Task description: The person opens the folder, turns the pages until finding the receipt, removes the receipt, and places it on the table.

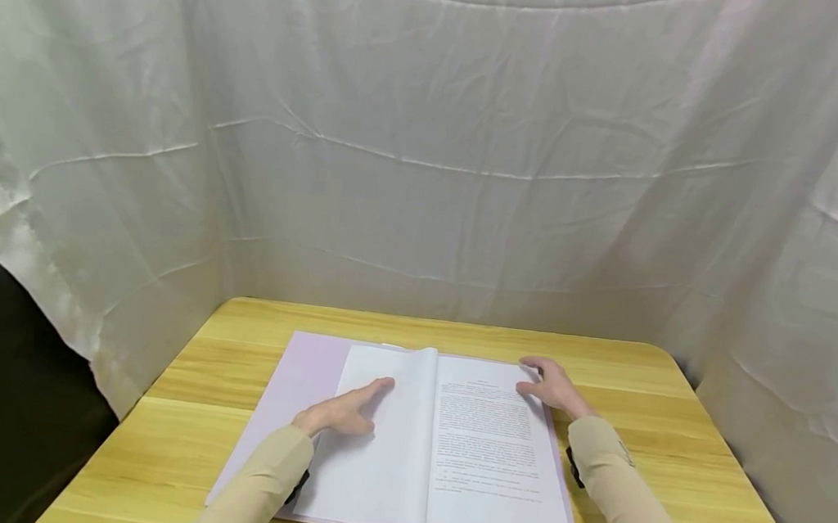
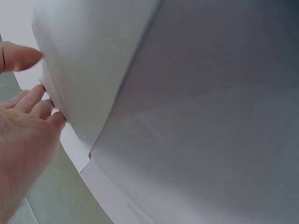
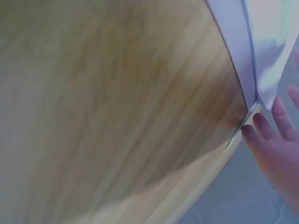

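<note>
A lilac folder lies open on the wooden table, with printed white sheets in it. My left hand rests over the blank left page, its fingers extended and thumb apart. In the left wrist view, the fingertips of that left hand touch the page. At the top right corner of the printed right page is my right hand, thumb and forefinger spread apart. The right wrist view shows the right hand's fingers against the slightly bent page corner; its thumb is partly cut off.
The light wooden table extends on both sides of the folder. Pale grey cloth hangs behind it and at the sides. A dark area shows at the lower left. Beige sleeves cover both forearms.
</note>
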A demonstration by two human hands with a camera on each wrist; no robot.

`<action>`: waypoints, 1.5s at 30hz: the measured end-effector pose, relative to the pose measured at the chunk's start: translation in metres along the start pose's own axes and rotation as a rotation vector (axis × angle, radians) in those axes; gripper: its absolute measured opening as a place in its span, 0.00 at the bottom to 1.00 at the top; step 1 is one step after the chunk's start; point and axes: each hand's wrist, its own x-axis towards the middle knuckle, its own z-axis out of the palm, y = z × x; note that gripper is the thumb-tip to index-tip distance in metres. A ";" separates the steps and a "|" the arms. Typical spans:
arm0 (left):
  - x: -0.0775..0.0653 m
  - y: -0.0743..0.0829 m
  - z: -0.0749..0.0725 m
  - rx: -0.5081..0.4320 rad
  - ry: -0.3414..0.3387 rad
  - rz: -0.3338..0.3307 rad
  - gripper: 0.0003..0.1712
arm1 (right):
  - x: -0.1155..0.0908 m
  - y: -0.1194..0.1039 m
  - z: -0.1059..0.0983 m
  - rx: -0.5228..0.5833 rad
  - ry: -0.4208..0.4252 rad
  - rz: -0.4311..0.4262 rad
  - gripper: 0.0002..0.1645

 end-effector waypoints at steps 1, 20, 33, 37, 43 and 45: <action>0.000 0.000 0.000 -0.007 -0.004 -0.006 0.49 | 0.001 0.000 0.001 -0.003 0.010 -0.001 0.35; 0.001 0.000 0.002 -0.010 -0.042 -0.056 0.63 | 0.011 -0.003 0.003 -0.010 0.246 0.100 0.20; 0.001 0.000 0.001 -0.024 -0.051 -0.040 0.63 | 0.011 0.002 0.003 -0.093 0.285 0.085 0.09; 0.000 0.000 0.001 -0.021 -0.047 -0.042 0.63 | 0.012 0.002 0.004 -0.110 0.293 0.075 0.06; 0.000 -0.001 0.001 -0.013 -0.042 -0.052 0.63 | 0.011 0.001 0.004 -0.119 0.307 0.085 0.05; 0.000 -0.001 0.001 -0.016 -0.044 -0.055 0.63 | 0.010 0.000 0.005 -0.105 0.318 0.091 0.06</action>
